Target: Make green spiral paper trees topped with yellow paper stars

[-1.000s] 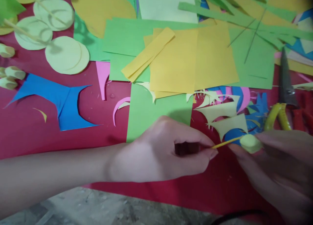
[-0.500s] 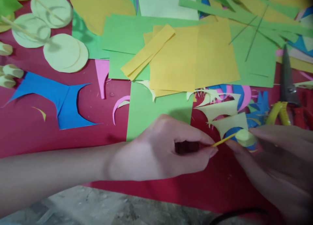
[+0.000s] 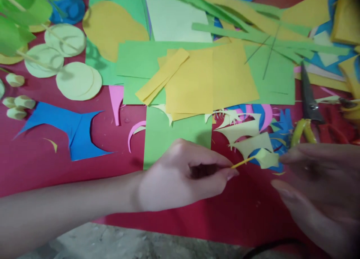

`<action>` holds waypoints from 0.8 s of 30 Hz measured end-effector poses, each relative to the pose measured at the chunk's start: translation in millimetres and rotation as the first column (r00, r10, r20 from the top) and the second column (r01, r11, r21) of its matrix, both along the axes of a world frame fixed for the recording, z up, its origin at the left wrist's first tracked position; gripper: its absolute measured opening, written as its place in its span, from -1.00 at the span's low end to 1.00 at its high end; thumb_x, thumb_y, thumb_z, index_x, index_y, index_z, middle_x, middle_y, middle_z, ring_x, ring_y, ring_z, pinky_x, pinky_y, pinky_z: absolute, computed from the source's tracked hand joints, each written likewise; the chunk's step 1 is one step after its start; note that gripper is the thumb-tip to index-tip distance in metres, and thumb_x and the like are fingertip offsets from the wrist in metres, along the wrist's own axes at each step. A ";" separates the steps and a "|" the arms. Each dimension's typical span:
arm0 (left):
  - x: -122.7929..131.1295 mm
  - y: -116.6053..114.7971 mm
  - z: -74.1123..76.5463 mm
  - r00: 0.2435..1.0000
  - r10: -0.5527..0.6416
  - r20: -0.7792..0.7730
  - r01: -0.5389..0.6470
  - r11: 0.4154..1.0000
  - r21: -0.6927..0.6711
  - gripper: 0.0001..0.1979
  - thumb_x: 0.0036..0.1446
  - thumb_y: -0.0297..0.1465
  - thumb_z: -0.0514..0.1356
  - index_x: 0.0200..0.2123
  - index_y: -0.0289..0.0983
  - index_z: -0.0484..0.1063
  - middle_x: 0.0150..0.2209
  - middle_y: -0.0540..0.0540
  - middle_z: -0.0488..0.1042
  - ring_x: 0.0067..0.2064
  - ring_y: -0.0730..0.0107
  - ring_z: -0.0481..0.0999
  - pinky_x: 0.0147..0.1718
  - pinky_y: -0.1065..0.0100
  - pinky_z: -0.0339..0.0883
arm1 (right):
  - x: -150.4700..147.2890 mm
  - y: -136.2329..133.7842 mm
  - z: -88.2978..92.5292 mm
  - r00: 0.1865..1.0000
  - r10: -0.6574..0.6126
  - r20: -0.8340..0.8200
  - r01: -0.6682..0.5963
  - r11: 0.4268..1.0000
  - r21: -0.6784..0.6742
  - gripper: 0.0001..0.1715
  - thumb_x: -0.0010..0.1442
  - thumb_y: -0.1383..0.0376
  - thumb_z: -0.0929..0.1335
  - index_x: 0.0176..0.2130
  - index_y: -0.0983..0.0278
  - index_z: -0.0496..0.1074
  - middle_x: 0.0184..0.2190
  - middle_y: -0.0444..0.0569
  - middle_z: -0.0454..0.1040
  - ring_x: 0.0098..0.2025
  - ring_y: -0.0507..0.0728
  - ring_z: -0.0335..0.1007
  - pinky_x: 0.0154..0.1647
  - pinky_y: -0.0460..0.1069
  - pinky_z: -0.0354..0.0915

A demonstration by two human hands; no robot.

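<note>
My left hand (image 3: pixel 191 172) pinches a thin yellow stick (image 3: pixel 243 162) between thumb and fingertips. On the stick's far end sits a small pale yellow paper bud (image 3: pixel 266 159). Just right of the bud is my right hand (image 3: pixel 317 191), its thumb and fingers spread apart. Its upper fingertips come close to the bud; whether they touch it I cannot tell. Beneath the bud lie pale yellow paper offcuts (image 3: pixel 247 135) and blue scraps. A green paper sheet (image 3: pixel 177 135) lies just beyond my left hand.
Yellow sheets (image 3: pixel 191 83) rest on green ones mid-table. Scissors with a dark blade (image 3: pixel 309 94) lie at right. Pale paper discs (image 3: pixel 78 81), several small buds (image 3: pixel 24 101) and a blue offcut (image 3: pixel 81 135) are at left. The red tabletop (image 3: pixel 174 223) ends near me above a grey floor.
My right fingers have parted and the thumb has dropped away from the bud. The bud looks turned. The view has shifted slightly, so the table's things appear lower and further left.
</note>
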State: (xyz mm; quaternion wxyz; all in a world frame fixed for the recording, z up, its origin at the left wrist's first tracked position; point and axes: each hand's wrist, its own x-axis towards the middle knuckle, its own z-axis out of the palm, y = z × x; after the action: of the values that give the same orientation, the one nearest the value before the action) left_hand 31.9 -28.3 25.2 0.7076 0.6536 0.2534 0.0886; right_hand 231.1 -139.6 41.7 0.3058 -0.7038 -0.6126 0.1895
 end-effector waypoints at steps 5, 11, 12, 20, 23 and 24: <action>3.4 -1.3 0.8 0.996 0.084 0.010 -0.084 0.996 0.010 -0.82 0.09 -0.47 0.17 -0.42 -0.45 0.55 -0.65 -0.04 0.43 -0.68 0.61 0.30 -0.73 0.57 0.15 | -9.4 7.1 -0.3 0.999 -0.048 -0.011 0.049 0.996 0.079 -0.72 0.08 0.22 0.42 -0.16 0.14 0.39 -0.39 -0.09 0.45 -0.45 0.04 0.41 -0.58 -0.08 0.36; 2.9 -1.6 0.2 0.996 0.091 0.025 -0.092 0.995 0.037 -0.83 0.09 -0.47 0.17 -0.41 -0.43 0.55 -0.72 0.04 0.35 -0.67 0.61 0.28 -0.70 0.57 0.18 | -17.9 10.7 2.0 0.968 0.016 0.251 -0.068 0.977 0.200 -0.71 0.09 0.31 0.42 -0.15 0.17 0.37 -0.32 -0.16 0.46 -0.32 -0.01 0.40 -0.19 -0.15 0.40; 2.8 -1.4 0.2 0.996 0.084 0.023 -0.085 0.996 0.038 -0.82 0.09 -0.47 0.16 -0.41 -0.44 0.55 -0.72 0.04 0.34 -0.67 0.61 0.28 -0.69 0.56 0.18 | -18.1 10.8 3.0 0.960 0.003 0.281 -0.058 0.980 0.188 -0.73 0.10 0.30 0.41 -0.15 0.17 0.37 -0.31 -0.17 0.47 -0.33 -0.02 0.40 -0.16 -0.14 0.39; 4.8 0.0 2.2 0.994 0.094 0.046 -0.095 0.995 0.020 -0.80 0.07 -0.47 0.19 -0.43 -0.52 0.56 -0.67 -0.07 0.42 -0.68 0.61 0.29 -0.75 0.59 0.14 | -9.1 9.7 -0.6 0.933 0.143 0.329 -0.225 0.947 0.227 -0.76 0.16 0.32 0.36 -0.12 0.20 0.37 -0.36 -0.10 0.47 -0.32 0.02 0.40 -0.20 -0.09 0.37; 5.2 -0.7 0.9 0.995 0.088 0.046 -0.089 0.996 0.028 -0.79 0.08 -0.48 0.19 -0.42 -0.55 0.56 -0.65 -0.13 0.45 -0.67 0.59 0.29 -0.73 0.55 0.15 | -6.5 4.5 -2.7 0.941 0.116 0.318 -0.178 0.969 0.173 -0.62 0.10 0.32 0.41 -0.05 0.13 0.37 -0.32 -0.13 0.47 -0.31 0.01 0.41 -0.18 -0.11 0.38; 5.0 -0.9 0.5 0.996 0.082 0.045 -0.084 0.996 0.029 -0.78 0.08 -0.48 0.18 -0.41 -0.57 0.56 -0.65 -0.14 0.44 -0.67 0.58 0.28 -0.72 0.53 0.15 | -5.8 2.2 -3.1 0.945 0.090 0.314 -0.147 0.976 0.162 -0.60 0.10 0.30 0.41 -0.03 0.09 0.37 -0.31 -0.15 0.46 -0.30 0.01 0.41 -0.17 -0.12 0.38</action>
State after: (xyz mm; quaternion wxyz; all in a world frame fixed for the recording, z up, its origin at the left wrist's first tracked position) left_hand 36.9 -29.2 25.7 0.6985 0.6514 0.2632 0.1362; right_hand 225.3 -137.4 38.6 0.2589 -0.6553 -0.7085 0.0397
